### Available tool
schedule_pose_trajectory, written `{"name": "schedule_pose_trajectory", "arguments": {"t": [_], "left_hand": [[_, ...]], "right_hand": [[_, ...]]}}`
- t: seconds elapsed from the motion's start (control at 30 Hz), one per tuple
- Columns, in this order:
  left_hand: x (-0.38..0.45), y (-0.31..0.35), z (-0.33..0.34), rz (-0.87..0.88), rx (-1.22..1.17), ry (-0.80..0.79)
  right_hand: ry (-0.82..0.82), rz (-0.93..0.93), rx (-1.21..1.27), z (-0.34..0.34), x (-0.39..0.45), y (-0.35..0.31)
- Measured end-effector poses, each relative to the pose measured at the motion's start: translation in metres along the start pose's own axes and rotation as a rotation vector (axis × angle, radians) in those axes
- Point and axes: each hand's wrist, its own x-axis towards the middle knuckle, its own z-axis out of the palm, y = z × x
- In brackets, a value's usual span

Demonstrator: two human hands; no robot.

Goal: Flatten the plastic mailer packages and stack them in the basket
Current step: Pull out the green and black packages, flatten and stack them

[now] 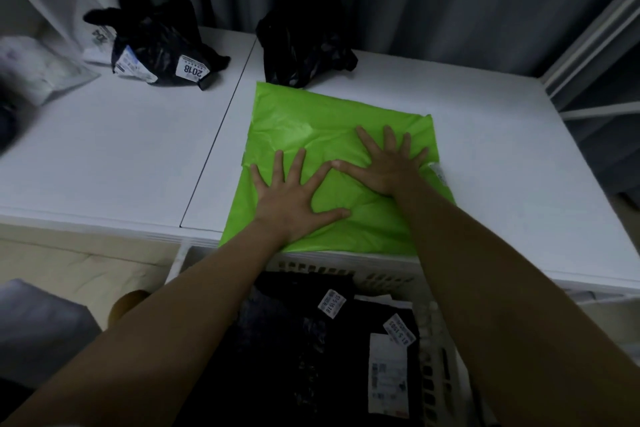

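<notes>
A bright green mailer lies flat on the white table, its near edge at the table's front. My left hand presses on its near left part with fingers spread. My right hand presses flat on its right part, fingers spread too. Below the table edge stands a white slotted basket holding black mailers with white labels. Two crumpled black mailers stand farther back on the table: one with labels at the left, one just behind the green mailer.
A seam splits the table into two tops. White bags lie at the far left. A grey curtain hangs behind, and a white shelf frame stands at the right. Beige floor shows at the lower left.
</notes>
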Motion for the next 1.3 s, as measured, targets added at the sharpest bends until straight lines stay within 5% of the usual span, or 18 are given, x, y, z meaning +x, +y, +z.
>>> {"name": "schedule_pose_trajectory", "arguments": {"t": [0.53,1.1,1.3], "left_hand": [[0.089,-0.014,-0.053,0.062,-0.045,-0.188],[0.092,-0.017,-0.019,0.034,0.030,-0.104],[0.077,0.005,-0.040,-0.016,0.326,-0.097]], "right_hand": [[0.103,-0.206,0.016,0.027,-0.057,0.032],[0.214,-0.184,0.007,0.048,-0.045,0.035],[0.101,-0.157,0.010,0.035,-0.051,0.032]]}}
